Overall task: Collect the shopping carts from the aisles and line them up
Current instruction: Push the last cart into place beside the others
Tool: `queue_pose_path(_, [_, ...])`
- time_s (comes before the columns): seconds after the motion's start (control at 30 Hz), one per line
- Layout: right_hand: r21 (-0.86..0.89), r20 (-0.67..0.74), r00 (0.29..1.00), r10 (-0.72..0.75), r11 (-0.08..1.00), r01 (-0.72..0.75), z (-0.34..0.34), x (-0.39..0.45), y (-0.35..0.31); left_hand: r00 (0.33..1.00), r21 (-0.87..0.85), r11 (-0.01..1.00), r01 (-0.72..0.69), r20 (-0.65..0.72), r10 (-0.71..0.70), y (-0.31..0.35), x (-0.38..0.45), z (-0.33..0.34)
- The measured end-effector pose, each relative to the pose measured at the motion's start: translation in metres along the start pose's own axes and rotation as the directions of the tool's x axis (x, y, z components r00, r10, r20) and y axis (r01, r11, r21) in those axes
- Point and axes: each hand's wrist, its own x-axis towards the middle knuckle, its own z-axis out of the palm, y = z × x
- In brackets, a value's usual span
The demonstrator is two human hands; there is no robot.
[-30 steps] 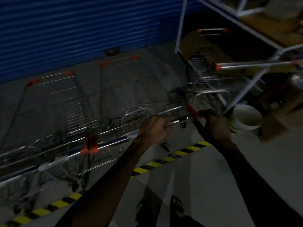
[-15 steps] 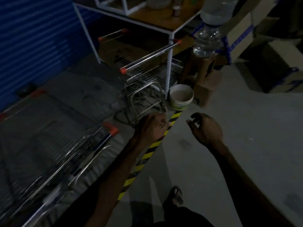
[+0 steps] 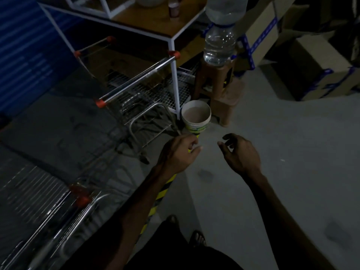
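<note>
Dim grey floor (image 3: 272, 152), blue shutter (image 3: 23, 55), stacked boxes (image 3: 311, 65).

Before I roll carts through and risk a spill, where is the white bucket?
Head view, centre: the white bucket stands on the floor at the shelf leg, beside the brown stool.

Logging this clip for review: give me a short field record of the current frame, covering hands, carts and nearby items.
left hand: loosely curled, holding nothing
right hand: relaxed, fingers loose, holding nothing
chrome wire shopping cart with orange handle caps: parked partly under the white-framed wooden table
nested carts: lower left
white plastic bucket: on the floor by the table leg
yellow-black floor tape: beneath the left forearm
</note>
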Motion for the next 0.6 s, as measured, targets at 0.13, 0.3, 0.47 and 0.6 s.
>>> queue_pose_path(0.13, [-0.009, 0.045, 0.999, -0.007, 1.000, 0.007, 0.008, 0.040, -0.002, 0.998, -0.013, 0.998, 0.066, -0.016, -0.067, -0.024, 0.031, 0.011])
queue_pose_path(0.3, [-0.063, 0.094, 0.992, -0.080, 0.994, 0.086, 0.019, 0.111, -0.026, 0.989, -0.034, 0.988, 0.150, -0.011, -0.150, -0.060, 0.083, 0.008])
queue_pose_path(0.47, [-0.114, 0.161, 0.968, -0.193, 0.971, 0.212, 0.020, 0.193, -0.067, 0.979, -0.082, 0.980, 0.182, -0.079, -0.189, -0.093, 0.146, -0.022])
queue_pose_path(0.6, [-0.104, 0.203, 0.940, -0.273, 0.949, 0.297, 0.026, 0.260, -0.105, 0.966, -0.110, 0.974, 0.200, -0.146, -0.215, -0.126, 0.190, -0.054])
